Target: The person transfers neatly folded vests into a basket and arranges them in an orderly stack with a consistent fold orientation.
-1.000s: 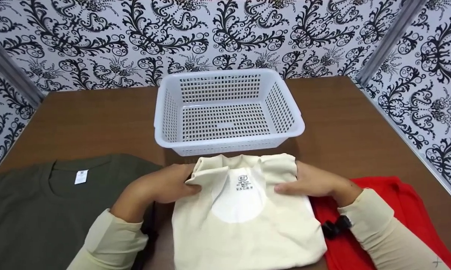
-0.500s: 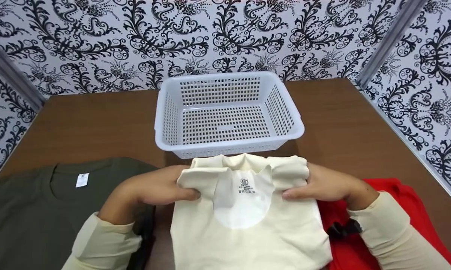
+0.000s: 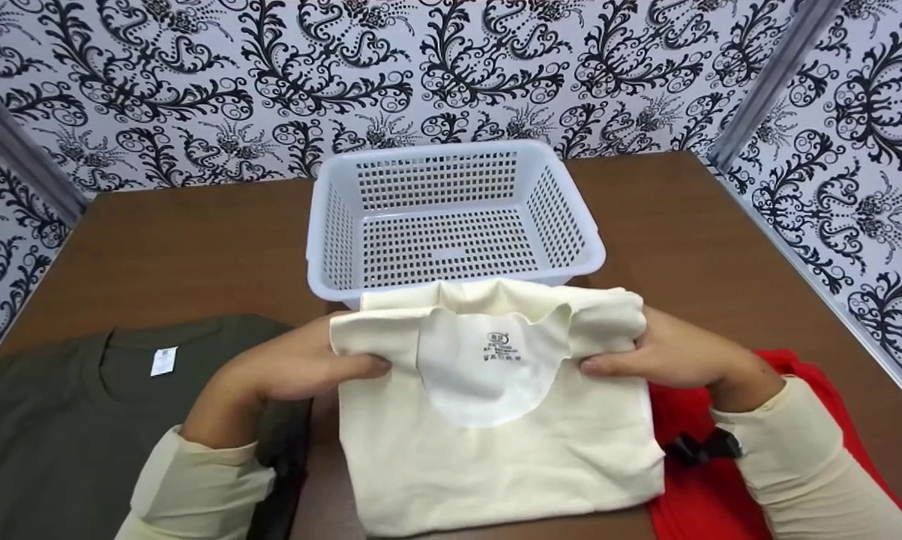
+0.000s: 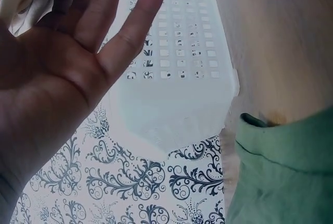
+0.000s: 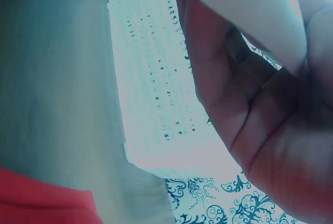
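Observation:
A folded cream T-shirt (image 3: 495,465) with a white inner neck panel and dark printed label is held up by both hands, its upper edge overlapping the near rim of the basket in the head view. My left hand (image 3: 301,367) pinches its upper left side, thumb in front and fingers behind. On the upper right side my right hand (image 3: 675,349) grips it the same way. In the left wrist view some left fingers (image 4: 132,31) extend away from the cloth. The right wrist view shows curled right fingers (image 5: 208,52) against the pale fabric.
A white perforated plastic basket (image 3: 451,289) stands on the brown table (image 3: 196,247), just beyond the shirt. A dark green T-shirt (image 3: 46,435) lies at left, a red garment (image 3: 705,487) at right under the right forearm. Patterned walls (image 3: 391,67) border the back and sides.
Both hands have lifted the cream T-shirt and carried it forward toward the basket. The hands have spread apart somewhat, and the neck opening looks wider and flatter.

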### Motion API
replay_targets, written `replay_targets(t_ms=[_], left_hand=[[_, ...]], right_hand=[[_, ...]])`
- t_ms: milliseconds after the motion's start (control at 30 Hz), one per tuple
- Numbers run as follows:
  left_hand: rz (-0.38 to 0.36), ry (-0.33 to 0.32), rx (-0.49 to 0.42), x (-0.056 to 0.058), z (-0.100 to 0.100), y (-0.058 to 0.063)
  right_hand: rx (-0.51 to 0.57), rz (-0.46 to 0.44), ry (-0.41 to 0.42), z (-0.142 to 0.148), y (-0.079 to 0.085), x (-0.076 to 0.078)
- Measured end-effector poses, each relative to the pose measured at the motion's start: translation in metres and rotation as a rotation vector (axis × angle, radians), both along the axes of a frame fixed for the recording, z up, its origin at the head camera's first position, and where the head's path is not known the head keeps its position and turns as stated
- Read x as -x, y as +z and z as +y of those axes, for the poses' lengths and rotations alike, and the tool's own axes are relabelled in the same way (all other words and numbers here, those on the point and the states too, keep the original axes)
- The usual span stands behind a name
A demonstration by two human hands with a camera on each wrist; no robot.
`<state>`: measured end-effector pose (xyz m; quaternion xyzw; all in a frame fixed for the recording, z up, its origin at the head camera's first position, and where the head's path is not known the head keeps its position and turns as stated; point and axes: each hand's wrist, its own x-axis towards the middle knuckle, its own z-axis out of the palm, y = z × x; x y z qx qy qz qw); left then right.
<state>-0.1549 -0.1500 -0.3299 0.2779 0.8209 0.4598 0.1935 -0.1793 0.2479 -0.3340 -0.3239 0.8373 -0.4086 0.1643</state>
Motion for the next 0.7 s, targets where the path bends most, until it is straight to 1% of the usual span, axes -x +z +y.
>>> replay_targets(t_ms=[67,200,300,367,433,500,600,700], left_hand=[[0.015,0.008,-0.007,0.000,0.000,0.001],[0.012,0.015,-0.046,0.001,-0.002,0.002],[0.050,0.022,-0.066,0.001,-0.003,0.006],[0.080,0.039,-0.065,0.001,-0.004,0.010],[0.096,0.065,-0.065,0.000,-0.005,0.014],[0.098,0.099,-0.072,-0.003,-0.005,0.018],[0.100,0.159,-0.092,-0.006,-0.003,0.026],[0.112,0.208,-0.113,-0.006,-0.001,0.037]], right_hand=[[0.014,0.005,0.001,0.000,0.001,0.000],[0.042,0.003,-0.006,-0.001,0.002,0.000],[0.082,-0.002,-0.025,-0.002,0.006,-0.001],[0.106,-0.010,-0.056,-0.002,0.010,-0.002],[0.136,-0.021,-0.084,-0.003,0.016,-0.003],[0.162,-0.033,-0.094,-0.004,0.025,-0.003],[0.207,-0.043,-0.059,-0.008,0.040,-0.001],[0.243,-0.017,-0.019,-0.012,0.058,0.004]])
